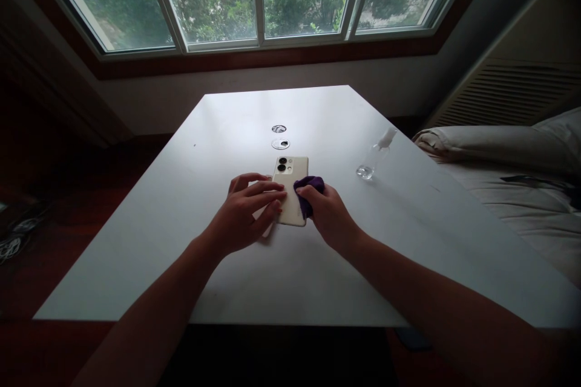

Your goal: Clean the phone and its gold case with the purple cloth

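A cream-coloured phone [293, 173] lies back up on the white table, its camera lenses at the far left corner. My right hand [330, 213] pinches a bunched purple cloth [310, 185] against the phone's right side. From the left, my left hand [247, 208] reaches over the phone's left edge, fingers spread and fingertips on its back. Beneath that hand, a pale flat object [267, 231] shows in part beside the phone; the hand hides most of it.
Two small round items, one [278, 129] behind the other [280, 144], lie beyond the phone on the white table [236, 290]. A clear spray bottle [374, 154] is to the right. Past the table's right edge is a cushioned seat [508, 151]; windows face me.
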`<state>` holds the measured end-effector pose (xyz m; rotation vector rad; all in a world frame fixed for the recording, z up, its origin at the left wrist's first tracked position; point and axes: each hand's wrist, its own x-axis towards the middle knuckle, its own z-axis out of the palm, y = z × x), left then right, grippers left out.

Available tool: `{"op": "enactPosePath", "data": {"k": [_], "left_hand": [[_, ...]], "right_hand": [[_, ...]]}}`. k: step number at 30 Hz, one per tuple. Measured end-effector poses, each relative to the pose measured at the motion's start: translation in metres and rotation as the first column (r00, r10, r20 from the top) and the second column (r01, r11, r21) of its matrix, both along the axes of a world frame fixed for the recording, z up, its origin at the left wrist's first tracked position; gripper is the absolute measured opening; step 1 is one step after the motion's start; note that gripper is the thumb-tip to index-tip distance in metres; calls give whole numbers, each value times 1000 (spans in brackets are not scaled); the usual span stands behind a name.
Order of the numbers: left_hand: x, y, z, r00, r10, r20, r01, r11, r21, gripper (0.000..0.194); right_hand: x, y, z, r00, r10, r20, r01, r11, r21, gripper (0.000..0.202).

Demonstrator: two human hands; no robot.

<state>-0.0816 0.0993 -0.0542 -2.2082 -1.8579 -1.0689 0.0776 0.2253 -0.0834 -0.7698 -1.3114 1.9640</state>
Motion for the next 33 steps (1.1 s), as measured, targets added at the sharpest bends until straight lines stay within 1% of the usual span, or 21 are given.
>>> {"op": "enactPosePath", "data": {"k": [3, 8, 12, 15, 21, 26, 28, 30, 32, 33], "left_hand": [[-2, 0, 0, 999, 20, 24, -21, 1000, 4, 27], [-6, 2, 1, 996, 72, 54, -74, 997, 34, 29], [-10, 3, 0, 990, 118, 79, -123, 990, 71, 28], [-12, 3, -2, 982, 163, 98, -170, 983, 66, 29], [-14, 4, -3, 970, 222, 99, -227, 973, 46, 28], [-15, 5, -5, 955, 273, 115, -276, 961, 17, 30], [-15, 5, -5, 952, 268, 150, -269, 963, -9, 32], [-13, 6, -5, 942, 256, 217, -254, 967, -37, 34], [-11, 6, -5, 910, 254, 327, -237, 967, -93, 36], [-9, 6, -4, 882, 261, 392, -225, 965, -137, 37]], "right_hand": [[0, -3, 2, 998, 42, -46, -45, 997, -60, 17], [1, -8, 7, 997, 55, -57, -61, 993, -99, 15], [1, -11, 14, 994, 76, -76, -87, 983, -160, 13], [1, -12, 17, 993, 80, -86, -95, 975, -200, 12], [4, -12, 17, 992, 97, -84, -113, 972, -207, 12], [6, -11, 17, 990, 118, -79, -132, 970, -202, 18], [7, -11, 18, 989, 126, -72, -138, 972, -192, 21], [8, -11, 18, 988, 139, -60, -148, 972, -184, 23], [8, -11, 19, 987, 152, -57, -160, 969, -188, 25], [8, -11, 19, 986, 155, -62, -165, 967, -193, 26]]}}
